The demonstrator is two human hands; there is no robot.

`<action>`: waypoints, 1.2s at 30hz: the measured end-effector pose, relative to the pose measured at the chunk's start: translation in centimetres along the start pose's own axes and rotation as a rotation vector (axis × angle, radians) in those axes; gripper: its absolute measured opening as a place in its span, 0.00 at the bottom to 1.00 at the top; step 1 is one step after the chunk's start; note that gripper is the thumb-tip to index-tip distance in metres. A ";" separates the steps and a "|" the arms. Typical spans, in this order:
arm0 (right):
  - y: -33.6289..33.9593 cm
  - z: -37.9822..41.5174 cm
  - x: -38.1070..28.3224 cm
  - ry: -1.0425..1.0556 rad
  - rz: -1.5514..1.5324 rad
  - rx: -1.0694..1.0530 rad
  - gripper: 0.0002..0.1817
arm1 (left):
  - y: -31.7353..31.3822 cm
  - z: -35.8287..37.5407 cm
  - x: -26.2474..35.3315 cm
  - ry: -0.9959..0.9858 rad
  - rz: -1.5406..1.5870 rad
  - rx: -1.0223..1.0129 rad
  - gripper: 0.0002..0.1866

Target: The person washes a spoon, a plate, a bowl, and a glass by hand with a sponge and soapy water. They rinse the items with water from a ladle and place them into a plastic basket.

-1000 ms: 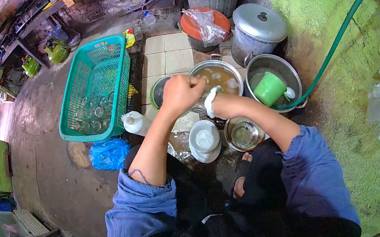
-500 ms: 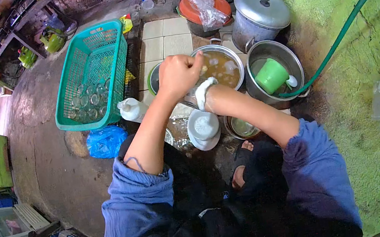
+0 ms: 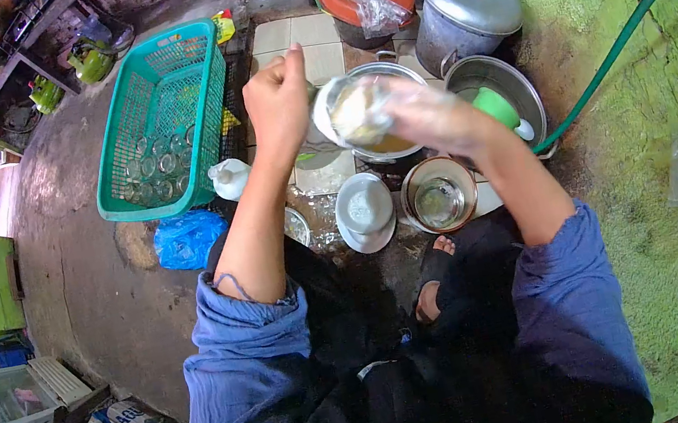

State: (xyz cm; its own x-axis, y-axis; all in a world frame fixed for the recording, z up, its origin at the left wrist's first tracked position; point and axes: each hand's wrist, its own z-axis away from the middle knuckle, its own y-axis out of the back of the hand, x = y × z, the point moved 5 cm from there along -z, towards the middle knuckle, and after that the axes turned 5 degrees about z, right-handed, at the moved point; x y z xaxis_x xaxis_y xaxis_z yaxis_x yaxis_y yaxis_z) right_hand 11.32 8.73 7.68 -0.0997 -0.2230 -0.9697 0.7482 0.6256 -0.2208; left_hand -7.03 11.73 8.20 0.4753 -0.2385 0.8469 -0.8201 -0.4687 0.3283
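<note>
My left hand (image 3: pixel 276 101) is closed in a fist with the thumb up, above the tiles; what it grips, if anything, is hidden. My right hand (image 3: pixel 431 115), smeared by motion and covered in suds, is wrapped round a pale, sudsy sponge (image 3: pixel 362 109). A whitish rounded shape at the sponge's left side is too blurred to name. Under the right hand sits a metal pot (image 3: pixel 386 65) with brownish water. Closer to my feet are stacked white dishes (image 3: pixel 365 207) with suds and a brown-rimmed bowl (image 3: pixel 472 189) holding a clear glass dish (image 3: pixel 439 201).
A teal basket (image 3: pixel 112 182) with several upturned glasses stands left, beside a blue plastic bag (image 3: pixel 189 239) and a white bottle (image 3: pixel 229 179). To the right are a pot with a green dipper (image 3: pixel 494 107), a lidded pot (image 3: pixel 470 1) and a green hose (image 3: pixel 625 43).
My right hand has swung from beneath the left forearm out to the right, bringing the sponge into view. My left hand has shifted left and up. The brown-rimmed bowl is now uncovered.
</note>
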 end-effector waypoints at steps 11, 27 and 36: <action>-2.1 0.2 -2.9 1.131 1.762 0.594 0.11 | -5.4 2.6 -4.0 0.794 0.871 -0.259 0.16; -0.6 -1.7 -3.5 0.917 1.715 0.711 0.07 | -6.3 4.3 -2.9 0.808 1.200 -0.346 0.16; -0.6 -0.6 -2.5 1.052 1.682 0.460 0.09 | -6.2 3.4 -3.1 0.819 1.208 -0.309 0.18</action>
State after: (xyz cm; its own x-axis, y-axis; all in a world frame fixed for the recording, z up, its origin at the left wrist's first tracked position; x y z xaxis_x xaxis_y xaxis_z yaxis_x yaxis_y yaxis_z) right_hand 10.75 9.37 10.22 0.5906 0.7941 0.1434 0.5482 -0.5252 0.6509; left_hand -2.36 12.52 2.12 -0.7433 0.2399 0.6245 -0.6613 -0.1222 -0.7401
